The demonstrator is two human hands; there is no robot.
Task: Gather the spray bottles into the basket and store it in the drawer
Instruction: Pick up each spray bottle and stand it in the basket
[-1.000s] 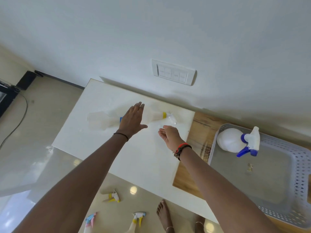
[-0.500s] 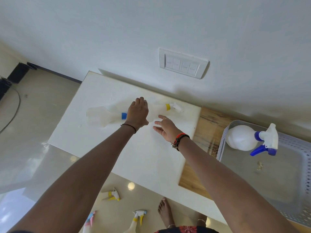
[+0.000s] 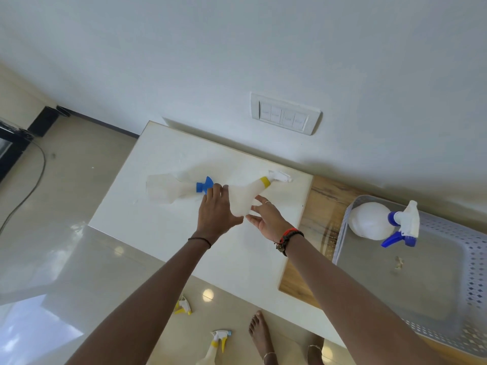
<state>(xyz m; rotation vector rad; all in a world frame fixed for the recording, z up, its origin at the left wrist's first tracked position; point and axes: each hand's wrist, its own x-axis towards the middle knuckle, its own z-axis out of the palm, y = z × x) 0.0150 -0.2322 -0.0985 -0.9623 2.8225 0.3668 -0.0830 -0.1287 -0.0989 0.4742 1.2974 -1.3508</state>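
Note:
Two translucent spray bottles lie on the white tabletop (image 3: 147, 222). The blue-collared bottle (image 3: 168, 191) points right, and my left hand (image 3: 214, 210) lies palm down with its fingers curled over that bottle's spray head. The yellow-collared bottle (image 3: 246, 193) lies slanted, with its white trigger head (image 3: 280, 177) near the wall. My right hand (image 3: 267, 218) is open, its fingertips touching this bottle's base. At the right stands a grey perforated basket (image 3: 474, 262) holding a round white bottle (image 3: 369, 219) with a blue-and-white trigger.
The basket rests on a wooden counter (image 3: 320, 206) beside the white top. A switch plate (image 3: 284, 115) sits on the wall behind. On the floor below lie two more yellow-trigger spray bottles (image 3: 183, 308) (image 3: 217, 343), next to my bare feet (image 3: 259, 335). A black cable (image 3: 34, 180) runs at the far left.
My left hand has slid down onto the blue-collared bottle's head. The yellow-collared bottle now lies uncovered and slanted, and my right hand has reached forward to touch its base.

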